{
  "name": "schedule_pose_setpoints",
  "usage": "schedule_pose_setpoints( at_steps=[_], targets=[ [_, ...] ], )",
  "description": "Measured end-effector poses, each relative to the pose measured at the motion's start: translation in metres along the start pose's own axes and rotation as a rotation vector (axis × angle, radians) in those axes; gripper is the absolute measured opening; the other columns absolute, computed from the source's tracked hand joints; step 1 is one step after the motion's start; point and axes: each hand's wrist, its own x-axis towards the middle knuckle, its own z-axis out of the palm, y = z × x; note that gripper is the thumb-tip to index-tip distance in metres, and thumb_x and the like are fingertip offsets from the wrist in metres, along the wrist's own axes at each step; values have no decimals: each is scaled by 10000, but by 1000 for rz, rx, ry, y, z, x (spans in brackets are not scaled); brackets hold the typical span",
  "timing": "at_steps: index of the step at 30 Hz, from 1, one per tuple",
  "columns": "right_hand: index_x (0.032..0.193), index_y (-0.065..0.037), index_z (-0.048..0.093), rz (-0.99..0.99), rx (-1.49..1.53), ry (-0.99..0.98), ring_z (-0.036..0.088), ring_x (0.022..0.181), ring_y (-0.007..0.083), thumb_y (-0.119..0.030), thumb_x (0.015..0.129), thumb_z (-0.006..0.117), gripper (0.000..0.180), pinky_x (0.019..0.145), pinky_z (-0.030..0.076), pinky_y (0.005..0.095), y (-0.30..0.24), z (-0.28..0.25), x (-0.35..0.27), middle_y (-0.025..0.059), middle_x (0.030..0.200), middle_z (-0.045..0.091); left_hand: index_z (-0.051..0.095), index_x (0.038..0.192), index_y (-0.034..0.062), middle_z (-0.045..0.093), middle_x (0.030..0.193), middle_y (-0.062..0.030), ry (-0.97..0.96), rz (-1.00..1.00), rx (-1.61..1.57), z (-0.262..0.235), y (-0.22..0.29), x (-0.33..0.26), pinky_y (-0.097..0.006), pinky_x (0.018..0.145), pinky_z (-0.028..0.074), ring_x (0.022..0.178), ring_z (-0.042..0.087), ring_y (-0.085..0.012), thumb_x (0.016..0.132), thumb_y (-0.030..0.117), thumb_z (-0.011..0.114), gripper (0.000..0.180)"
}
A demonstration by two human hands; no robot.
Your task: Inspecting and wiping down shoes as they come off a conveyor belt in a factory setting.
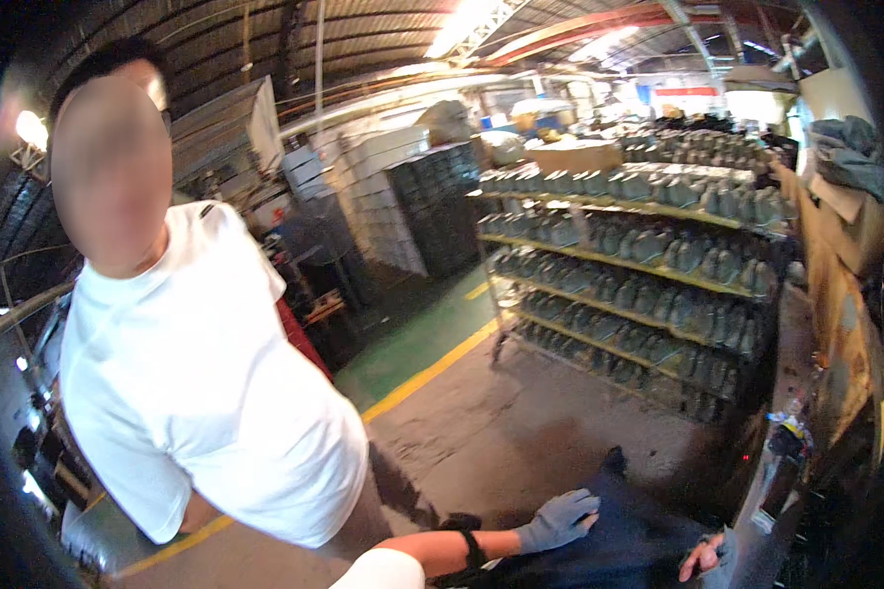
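My left hand point(558, 521) wears a grey glove with bare fingertips and lies on the dark blue cloth point(619, 530) over my leg. Its fingers rest loosely on the cloth, with nothing held. A black band point(474, 550) circles the forearm above it. Lower right, my right hand point(702, 558) shows only in part at the edge of the same dark cloth. Its bare fingers are loosely bent and apart, and no object shows in them.
A person in a white T-shirt point(226, 373) stands close on the left. Beyond, a metal rack point(638, 265) carries rows of dark, shoe-like shapes. Stacked boxes point(388, 211) stand behind a yellow floor line point(432, 368). A worn brown panel point(845, 294) rises at right.
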Motion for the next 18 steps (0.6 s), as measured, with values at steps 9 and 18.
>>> schedule_pose_setpoints(
  at_steps=[9, 18],
  targets=[
    [1164, -30, 542, 188, -47, 110, 583, 649, 187, -108, 1070, 594, 133, 622, 482, 295, 68, -44, -28, 80, 794, 596, 654, 1120, 38, 616, 1039, -153, 51, -14, 27, -8, 20, 15, -486, 817, 553, 971, 647, -387, 940, 136, 687, 208],
    [1393, 22, 521, 42, -444, 129, 580, 736, 135, -35, 1051, 606, 356, 733, 521, 262, 41, -32, -46, 49, 936, 626, 650, 1056, 51, 611, 991, -150, 96, -54, 94, 5, 38, 3, -508, 803, 547, 953, 640, -396, 974, 151, 664, 130]
  ],
)
